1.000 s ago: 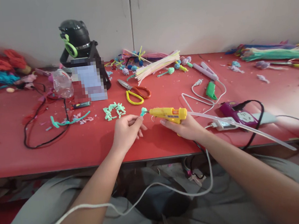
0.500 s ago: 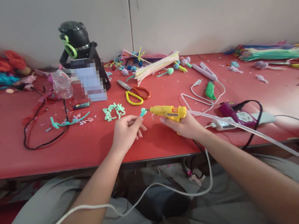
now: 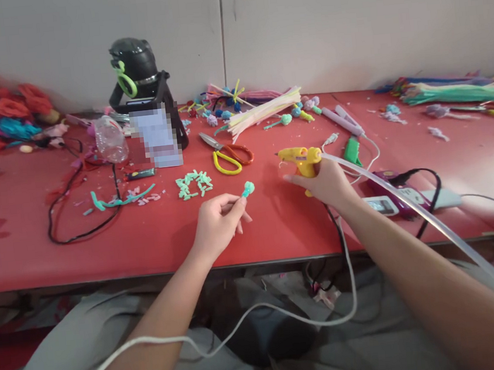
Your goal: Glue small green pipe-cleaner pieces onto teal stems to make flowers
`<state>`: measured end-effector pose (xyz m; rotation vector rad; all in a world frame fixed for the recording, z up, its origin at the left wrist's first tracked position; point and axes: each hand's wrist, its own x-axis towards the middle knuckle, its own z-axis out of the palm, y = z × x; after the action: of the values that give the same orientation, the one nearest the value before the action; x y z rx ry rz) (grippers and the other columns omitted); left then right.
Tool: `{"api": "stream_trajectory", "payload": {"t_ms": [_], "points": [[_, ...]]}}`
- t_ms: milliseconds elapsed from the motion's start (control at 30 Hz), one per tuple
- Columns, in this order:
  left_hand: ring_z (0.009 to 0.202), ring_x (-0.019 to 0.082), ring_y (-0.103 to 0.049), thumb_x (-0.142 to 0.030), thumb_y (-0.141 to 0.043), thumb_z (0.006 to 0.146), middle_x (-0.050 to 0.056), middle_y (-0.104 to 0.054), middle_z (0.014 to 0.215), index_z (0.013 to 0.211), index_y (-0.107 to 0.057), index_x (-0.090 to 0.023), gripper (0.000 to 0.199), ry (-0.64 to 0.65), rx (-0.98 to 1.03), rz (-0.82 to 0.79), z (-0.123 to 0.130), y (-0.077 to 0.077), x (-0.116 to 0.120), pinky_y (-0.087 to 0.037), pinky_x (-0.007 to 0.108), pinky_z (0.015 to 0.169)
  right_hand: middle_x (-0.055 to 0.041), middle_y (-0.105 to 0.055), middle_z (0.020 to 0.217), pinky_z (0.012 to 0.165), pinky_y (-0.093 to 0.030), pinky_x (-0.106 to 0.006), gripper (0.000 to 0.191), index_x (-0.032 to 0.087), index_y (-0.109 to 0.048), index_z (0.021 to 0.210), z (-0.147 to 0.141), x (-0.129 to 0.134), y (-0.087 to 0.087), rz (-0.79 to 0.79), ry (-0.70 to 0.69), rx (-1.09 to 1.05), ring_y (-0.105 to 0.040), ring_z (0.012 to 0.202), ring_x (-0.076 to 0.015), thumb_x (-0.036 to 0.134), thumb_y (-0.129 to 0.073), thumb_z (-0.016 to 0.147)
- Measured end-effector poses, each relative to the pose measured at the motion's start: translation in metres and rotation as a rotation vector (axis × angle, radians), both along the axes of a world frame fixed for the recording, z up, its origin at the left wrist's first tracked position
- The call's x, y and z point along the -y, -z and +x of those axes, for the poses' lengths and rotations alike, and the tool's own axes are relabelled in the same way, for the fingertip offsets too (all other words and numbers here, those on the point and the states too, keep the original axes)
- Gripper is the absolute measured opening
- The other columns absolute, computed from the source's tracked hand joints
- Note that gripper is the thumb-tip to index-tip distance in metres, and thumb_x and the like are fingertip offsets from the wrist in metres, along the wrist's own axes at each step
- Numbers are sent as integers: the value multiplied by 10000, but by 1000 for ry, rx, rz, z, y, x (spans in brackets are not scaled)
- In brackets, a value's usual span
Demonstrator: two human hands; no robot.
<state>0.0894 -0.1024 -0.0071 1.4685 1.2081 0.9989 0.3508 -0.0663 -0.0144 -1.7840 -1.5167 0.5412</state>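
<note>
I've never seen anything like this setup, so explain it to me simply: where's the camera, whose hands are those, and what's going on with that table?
There's no machine here. The two bare hands belong to the person wearing the camera on their head; it looks forward and down, so every picture comes from that one viewpoint. The left hand pinches a small mint-green fuzzy piece. The right hand grips a yellow glue gun, its nozzle apart from that piece and a long translucent glue stick trailing from its back. On the red tabletop lie mint-green snippets, scissors with one yellow and one orange handle, and a bundle of pale pipe cleaners. A black bottle stands farther back.
</note>
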Motion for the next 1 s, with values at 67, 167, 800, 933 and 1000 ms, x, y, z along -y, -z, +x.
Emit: {"api": "stream_trajectory", "payload": {"t_ms": [67,167,800,933,1000], "points": [[420,87,-545,-364,-642,912,36,-726,650,799,-701,-165,237,6,0,-5,0,1,0,-392,197,398,-30,-624,739,564,-422,-336,435,190,-619,913,3,1,-1,5,21,76,-571,637,-209,512,-819,700],[420,87,-545,-371,-639,916,35,-726,653,795,-698,-165,246,12,3,-4,0,2,0,-394,199,401,-49,-645,804,614,-409,-337,420,211,-560,867,7,10,-7,-3,78,239,-586,708,-222,499,-818,702],[434,84,-495,-404,-619,963,-16,-640,586,875,-656,-182,242,-88,189,150,7,-6,19,-403,222,449,-61,-675,914,718,-441,-298,132,185,-681,968,-89,-3,6,153,-594,147,-586,766,-172,239,-565,939],[428,82,-468,-417,-599,981,-16,-636,583,908,-653,-184,250,-62,228,135,8,-9,31,-385,229,450,-67,-656,1027,771,-463,-285,196,191,-699,1075,-126,-31,10,142,-640,108,-619,888,-174,255,-541,978],[436,83,-472,-426,-591,986,-14,-638,589,911,-647,-184,259,-55,241,121,8,-8,33,-383,231,457,-57,-645,1044,758,-456,-276,192,208,-696,1056,-140,-39,11,128,-670,167,-612,913,-173,284,-530,996]]}}
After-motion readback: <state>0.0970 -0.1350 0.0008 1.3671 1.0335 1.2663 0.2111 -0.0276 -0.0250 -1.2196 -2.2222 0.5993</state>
